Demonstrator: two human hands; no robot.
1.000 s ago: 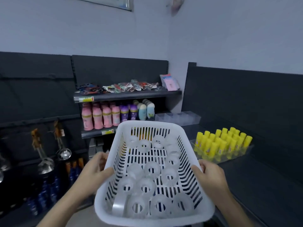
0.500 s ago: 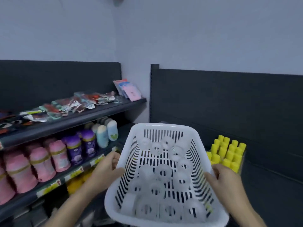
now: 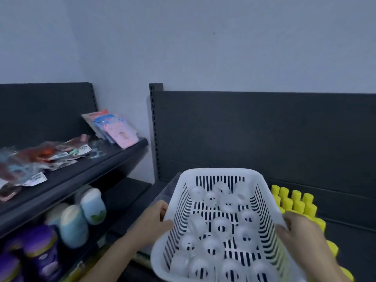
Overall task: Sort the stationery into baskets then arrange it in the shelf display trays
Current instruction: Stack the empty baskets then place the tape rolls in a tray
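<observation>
I hold a white slotted plastic basket [image 3: 221,173] in front of me, above the dark shelf. Several clear tape rolls [image 3: 222,228] lie loose on its bottom. My left hand [image 3: 151,222] grips the basket's left rim, thumb over the edge. My right hand [image 3: 299,237] grips the right rim. Just right of the basket, several yellow-capped glue sticks [image 3: 295,202] stand packed together on the shelf, partly hidden by the basket and my right hand.
A dark shelf unit on the left carries packaged items [image 3: 40,159] and pink cards [image 3: 120,133] on top, with blue and purple bottles [image 3: 81,216] below. A black back panel [image 3: 264,131] rises behind the right-hand shelf.
My view has swung right and closer to the corner shelf. The basket stays in both hands and now sits nearer the glue sticks.
</observation>
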